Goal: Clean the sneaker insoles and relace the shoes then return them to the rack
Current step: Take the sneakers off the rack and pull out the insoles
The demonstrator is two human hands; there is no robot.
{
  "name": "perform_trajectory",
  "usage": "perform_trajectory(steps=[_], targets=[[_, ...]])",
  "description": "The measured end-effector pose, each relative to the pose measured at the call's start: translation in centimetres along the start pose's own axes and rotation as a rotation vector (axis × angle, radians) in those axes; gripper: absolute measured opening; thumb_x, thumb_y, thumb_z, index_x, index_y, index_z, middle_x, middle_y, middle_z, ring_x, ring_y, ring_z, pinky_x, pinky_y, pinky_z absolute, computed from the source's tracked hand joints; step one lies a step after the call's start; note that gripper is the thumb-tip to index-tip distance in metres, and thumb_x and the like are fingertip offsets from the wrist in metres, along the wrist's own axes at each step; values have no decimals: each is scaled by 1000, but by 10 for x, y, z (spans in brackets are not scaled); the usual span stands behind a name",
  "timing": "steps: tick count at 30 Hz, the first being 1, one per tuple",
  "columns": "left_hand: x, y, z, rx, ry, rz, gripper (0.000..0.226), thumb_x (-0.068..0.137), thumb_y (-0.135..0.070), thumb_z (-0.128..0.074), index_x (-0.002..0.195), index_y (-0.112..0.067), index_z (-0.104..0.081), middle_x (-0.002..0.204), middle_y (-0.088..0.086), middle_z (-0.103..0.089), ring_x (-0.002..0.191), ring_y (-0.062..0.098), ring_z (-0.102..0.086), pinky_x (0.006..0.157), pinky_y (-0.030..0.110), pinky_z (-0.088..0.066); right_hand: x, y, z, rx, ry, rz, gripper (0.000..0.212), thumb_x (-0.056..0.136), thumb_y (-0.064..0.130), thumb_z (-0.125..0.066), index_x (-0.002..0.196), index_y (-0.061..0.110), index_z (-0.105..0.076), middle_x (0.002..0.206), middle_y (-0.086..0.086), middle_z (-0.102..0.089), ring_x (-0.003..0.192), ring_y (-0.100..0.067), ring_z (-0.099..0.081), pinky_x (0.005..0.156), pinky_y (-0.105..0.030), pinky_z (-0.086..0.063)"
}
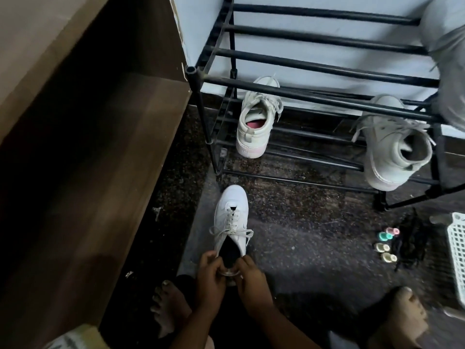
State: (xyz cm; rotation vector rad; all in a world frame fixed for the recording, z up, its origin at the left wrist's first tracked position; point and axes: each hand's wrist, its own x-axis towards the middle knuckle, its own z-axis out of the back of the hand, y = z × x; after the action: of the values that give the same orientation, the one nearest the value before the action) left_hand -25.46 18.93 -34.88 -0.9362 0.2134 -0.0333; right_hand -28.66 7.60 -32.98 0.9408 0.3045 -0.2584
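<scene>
A white laced sneaker (pixel 232 217) lies on the dark speckled floor, toe pointing toward the black metal shoe rack (pixel 324 69). My left hand (pixel 210 273) grips the heel on its left side and my right hand (pixel 249 275) grips the heel on its right side, fingers curled at the collar. The dark inside of the shoe shows between my hands. Two pale high-top sneakers stand on the rack's lowest tier, one at the left (pixel 256 122) with a pink lining, one at the right (pixel 392 144).
A brown wooden cabinet (pixel 83 137) runs along the left. At the right lie several small coloured bottles (pixel 386 245), a black tangle of cord (pixel 412 243) and a white plastic basket (pixel 456 253). My bare feet (pixel 166 308) rest on the floor near me.
</scene>
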Motion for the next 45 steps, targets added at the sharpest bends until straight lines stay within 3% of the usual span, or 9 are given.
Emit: perform_trajectory(steps=[11,18,26,29,32,36,38,42,45], targets=[[41,21,-7,49,93,-32,11,59,-6,-48,62,-17,-50,97,3,-47,80,-3,-45,70,5,-36,44,-12,-9,25,5,-107,12,74,2,-53,83,10,-56,94,-9,-55,84,-31,-58,69,-37,-40],[54,36,-3,156,173,-30,11,57,-14,-49,64,-7,-54,92,3,-45,76,9,-48,65,19,-36,52,-14,-10,38,42,-129,23,70,2,-56,90,11,-64,98,-9,-56,90,-27,-58,75,-32,-42],[67,2,28,264,128,51,23,63,15,-60,69,-7,-64,77,12,-57,72,29,-59,61,25,-32,32,-7,33,155,-59,-189,37,70,12,-46,98,5,-69,103,-12,-61,90,-26,-63,82,-30,-50],[47,-31,40,186,61,-31,23,59,3,-58,59,-20,-59,63,0,-57,64,12,-55,56,17,-33,-1,-8,55,218,-167,-231,24,78,2,-56,83,19,-72,93,-4,-66,81,-4,-64,78,-19,-48],[27,-69,43,102,33,-57,44,57,11,-68,53,-30,-52,59,-15,-52,68,7,-54,61,8,-38,-30,-3,79,339,-308,-248,59,78,-14,-56,67,43,-67,84,8,-66,74,9,-62,76,-17,-48],[-1,-160,43,57,95,-161,37,66,5,-73,66,-28,-56,74,-8,-62,77,18,-65,67,9,-41,-66,40,153,278,-496,-126,34,79,-15,-57,81,17,-65,79,12,-59,74,11,-59,70,-4,-41],[-12,-215,36,-16,131,-228,32,70,6,-72,75,-22,-58,82,0,-63,84,21,-65,76,26,-52,-77,52,197,229,-632,-35,23,79,-12,-61,88,8,-67,78,7,-59,74,6,-60,70,-2,-39],[-12,-317,13,-124,137,-495,23,73,4,-71,90,-10,-64,96,4,-57,89,18,-61,76,27,-56,-81,68,286,117,-843,129,18,82,2,-61,99,8,-64,94,-7,-59,83,-27,-63,77,-38,-53],[11,-388,-7,-129,103,-631,36,76,2,-67,111,-7,-62,114,7,-54,99,17,-56,81,28,-53,-73,81,348,-79,-920,131,35,88,8,-57,122,6,-55,119,-14,-51,98,-31,-57,80,-40,-49]])
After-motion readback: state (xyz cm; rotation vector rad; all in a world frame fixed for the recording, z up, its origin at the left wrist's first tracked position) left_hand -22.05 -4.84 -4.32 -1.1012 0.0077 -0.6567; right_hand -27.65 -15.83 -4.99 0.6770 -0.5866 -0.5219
